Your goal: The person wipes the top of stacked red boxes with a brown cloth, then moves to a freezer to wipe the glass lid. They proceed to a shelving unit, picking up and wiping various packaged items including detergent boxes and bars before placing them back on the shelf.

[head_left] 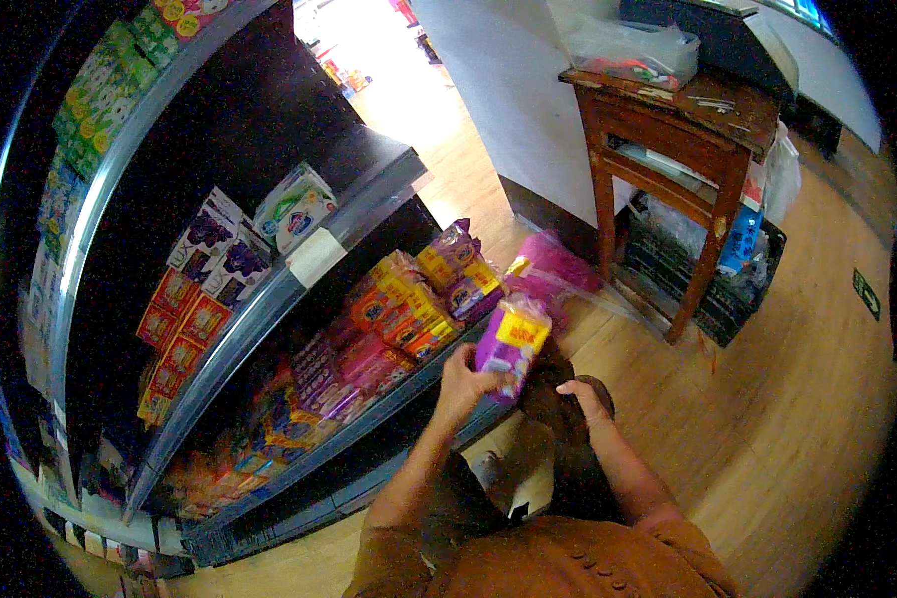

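Observation:
My left hand (pixel 465 385) is closed around a purple packet (pixel 514 349) with a yellow panel, held upright in front of the lower shelf. Its thumb lies across the packet's face. Beyond it on the floor lies a magenta plastic bundle (pixel 553 264) in clear wrap, partly hidden by the packet. My right hand (pixel 588 401) is over my knee with its thumb stretched out and no object visible in it; its other fingers show only in part. Similar purple-and-yellow packs (pixel 465 274) are stacked at the far end of the lower shelf, next to orange-and-yellow packs (pixel 399 304).
An upper shelf (pixel 319 254) holds boxed goods, including red-and-yellow boxes (pixel 184 334). At the far right stands a wooden table (pixel 668 100) bearing a plastic bag (pixel 633 50). A dark crate (pixel 733 314) sits beneath it. Wooden flooring (pixel 767 429) extends on my right.

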A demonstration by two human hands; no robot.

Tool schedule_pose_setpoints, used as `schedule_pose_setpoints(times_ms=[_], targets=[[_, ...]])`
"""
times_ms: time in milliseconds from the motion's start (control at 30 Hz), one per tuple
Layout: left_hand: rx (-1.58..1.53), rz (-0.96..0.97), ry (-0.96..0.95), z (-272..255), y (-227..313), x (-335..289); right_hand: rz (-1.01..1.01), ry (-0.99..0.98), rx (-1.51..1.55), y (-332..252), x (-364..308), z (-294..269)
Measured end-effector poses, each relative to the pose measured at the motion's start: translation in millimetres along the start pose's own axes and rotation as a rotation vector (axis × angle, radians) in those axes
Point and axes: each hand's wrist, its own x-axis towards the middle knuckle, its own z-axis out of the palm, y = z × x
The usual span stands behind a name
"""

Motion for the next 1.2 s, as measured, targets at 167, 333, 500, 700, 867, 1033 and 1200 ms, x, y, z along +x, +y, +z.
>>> schedule_pose_setpoints(times_ms=[167, 333, 500, 700, 867, 1033, 1200], targets=[[-0.078, -0.002, -0.054, 21.8, -37.0, -33.6, -0.187, 0.103, -0.029, 35.0, 67.9, -57.6], [-0.004, 0.093, -0.015, 30.6, -65.7, -46.9, -0.232, 0.048, -0.210, 28.9, 49.6, -38.8], [-0.001, -0.052, 0.061, 21.4, -54.3, -55.5, -0.281, 0.071, -0.226, 24.7, 45.7, -40.5], [-0.053, -0.105, 0.262, 5.6, -131.9, -47.6, -0.249, -0.128, 0.169, 33.2, 77.6, -74.1], [-0.273, -0.329, 0.247, 5.0, -106.6, -59.3, -0.240, -0.051, -0.006, 51.0, 41.4, -39.1], [-0.178, -0.347, 0.339, 14.5, -131.8, -56.5, -0.729, -0.122, -0.752, 72.0, 11.6, 33.8], [0.033, -0.145, 0.316, 7.8, -121.4, -60.4, -0.885, 0.031, -0.801, 58.9, 5.3, 52.4]])
